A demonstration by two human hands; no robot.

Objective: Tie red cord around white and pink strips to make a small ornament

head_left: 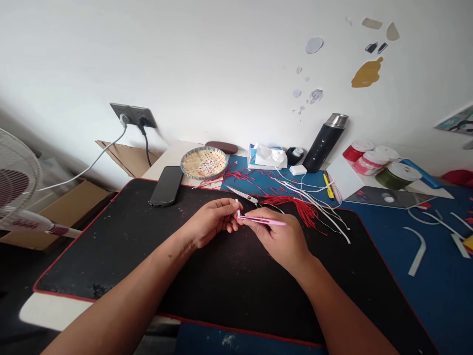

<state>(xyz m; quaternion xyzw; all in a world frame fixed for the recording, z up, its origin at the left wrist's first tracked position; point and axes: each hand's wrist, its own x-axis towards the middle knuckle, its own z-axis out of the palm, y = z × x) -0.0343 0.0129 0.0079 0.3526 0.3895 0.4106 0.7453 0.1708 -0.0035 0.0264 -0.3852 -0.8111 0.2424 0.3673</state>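
My left hand [212,219] is closed, pinching a small white strip-like piece [238,212] between thumb and fingers above the black mat [229,291]. In my right hand [284,239] are pink tweezers [268,221], their tips pointing left at the white piece. Some red shows beside the fingertips, too small to make out. Just beyond my hands lie open-bladed scissors [242,195], partly hidden by the right hand. A bundle of red cords [305,212] and several white cords [318,201] spread to their right.
Behind are a woven basket [188,172] holding small red and white bits, a phone [167,186], a tissue pack [266,157] and a black thermos [325,143]. Thread spools [397,175] stand at right. A fan [16,177] is at left.
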